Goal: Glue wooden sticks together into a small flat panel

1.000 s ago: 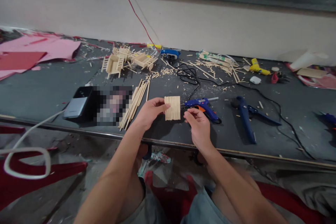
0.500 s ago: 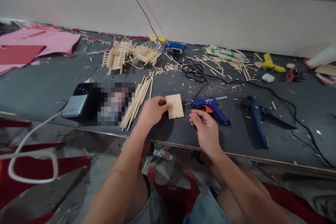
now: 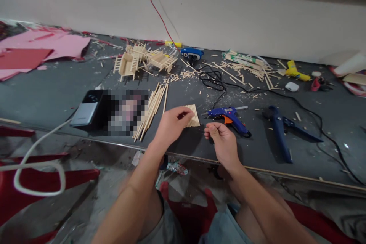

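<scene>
My left hand [image 3: 174,124] is above the left part of a small flat panel of wooden sticks [image 3: 195,116] on the dark table. Its thumb and fingertips come together over the panel, and whatever is between them is too small to make out. My right hand [image 3: 223,139] is closed in a pinch just right of the panel; what it holds, if anything, is hidden. Just beyond that hand lies a blue glue gun [image 3: 225,112] with an orange trigger, its nozzle pointing left toward the panel.
Loose wooden sticks [image 3: 151,110] lie left of my hands, beside a power bank [image 3: 87,108]. Small stick-built models [image 3: 127,65] stand farther back. A dark blue hand cutter [image 3: 281,133] rests at right. Black cable [image 3: 213,78] and stick scraps [image 3: 243,69] spread behind.
My left hand has shifted right and over the panel, covering more of it, and its thumb has come off the panel's left edge. The right hand stays pinched in nearly the same place.
</scene>
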A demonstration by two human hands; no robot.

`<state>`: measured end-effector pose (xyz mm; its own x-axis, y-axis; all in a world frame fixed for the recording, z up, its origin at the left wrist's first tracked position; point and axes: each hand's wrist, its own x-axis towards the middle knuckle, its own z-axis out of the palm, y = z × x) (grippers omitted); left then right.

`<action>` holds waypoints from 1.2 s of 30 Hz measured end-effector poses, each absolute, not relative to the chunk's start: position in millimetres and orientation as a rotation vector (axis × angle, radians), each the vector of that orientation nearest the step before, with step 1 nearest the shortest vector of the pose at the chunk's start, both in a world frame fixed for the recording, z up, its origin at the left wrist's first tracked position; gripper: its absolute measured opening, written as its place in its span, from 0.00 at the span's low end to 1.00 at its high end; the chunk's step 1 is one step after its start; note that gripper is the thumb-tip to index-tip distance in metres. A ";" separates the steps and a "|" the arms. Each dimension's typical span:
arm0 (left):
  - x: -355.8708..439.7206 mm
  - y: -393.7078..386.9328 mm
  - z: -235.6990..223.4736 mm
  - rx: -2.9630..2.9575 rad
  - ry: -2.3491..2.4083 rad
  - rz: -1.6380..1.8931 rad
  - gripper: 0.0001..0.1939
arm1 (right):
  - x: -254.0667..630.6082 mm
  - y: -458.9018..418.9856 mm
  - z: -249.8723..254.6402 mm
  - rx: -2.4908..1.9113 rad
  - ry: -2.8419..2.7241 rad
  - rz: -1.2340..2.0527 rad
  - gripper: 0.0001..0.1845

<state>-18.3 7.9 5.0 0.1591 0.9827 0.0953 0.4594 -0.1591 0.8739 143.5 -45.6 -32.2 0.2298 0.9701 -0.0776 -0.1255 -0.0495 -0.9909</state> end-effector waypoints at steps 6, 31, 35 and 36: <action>2.2 -16.2 17.3 1.886 0.940 0.778 0.15 | 144.2 -45.0 -28.0 -1.256 -1.058 1.147 0.16; 1.5 -12.1 9.5 2.142 0.810 0.761 0.12 | 147.5 -48.1 -29.9 -1.167 -1.011 1.207 0.25; 4.6 -8.8 2.8 2.178 0.784 0.764 0.09 | 147.1 -52.8 -24.5 -1.127 -1.055 1.234 0.31; 4.4 -6.3 2.2 2.180 0.791 0.789 0.09 | 147.5 -54.8 -22.4 -1.128 -1.067 1.238 0.29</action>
